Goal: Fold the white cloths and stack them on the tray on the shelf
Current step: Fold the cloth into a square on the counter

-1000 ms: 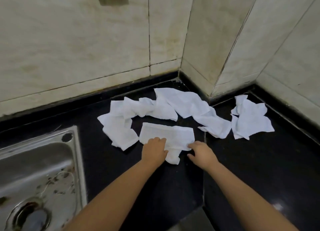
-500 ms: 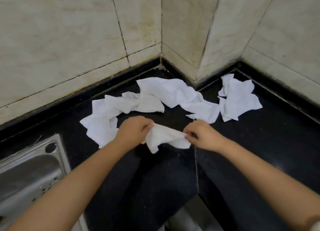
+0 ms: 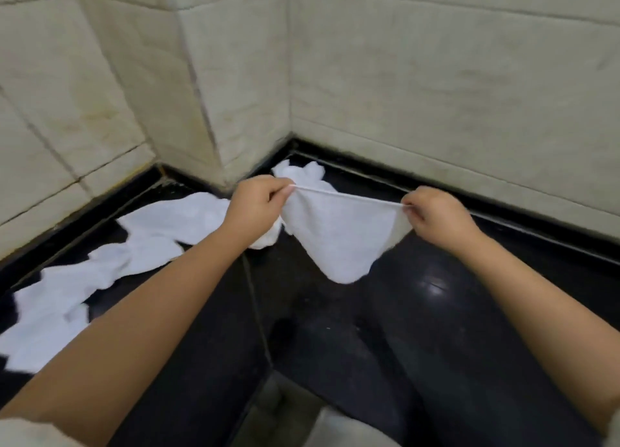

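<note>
Pale tiled walls [image 3: 436,77] meet in a corner above a glossy black counter [image 3: 335,329], where the work goes on. Both hands are raised over it: the left hand [image 3: 256,205] pinches one top corner of a white cloth [image 3: 342,235] and the right hand [image 3: 432,217] pinches the other, so the upper edge is pulled taut between them while the rest hangs down in a loose point, clear of the counter as far as I can tell. More white cloths lie unfolded: a crumpled row [image 3: 100,265] stretches along the counter to the left, and another bunched piece [image 3: 302,175] sits in the corner just behind the held one.

The task looks to be at an early stage. No folded cloth shows anywhere, and neither tray nor shelf is in view, so folding and stacking all appear to be left. The frame is somewhat blurred; no brand, label or writing can be read.
</note>
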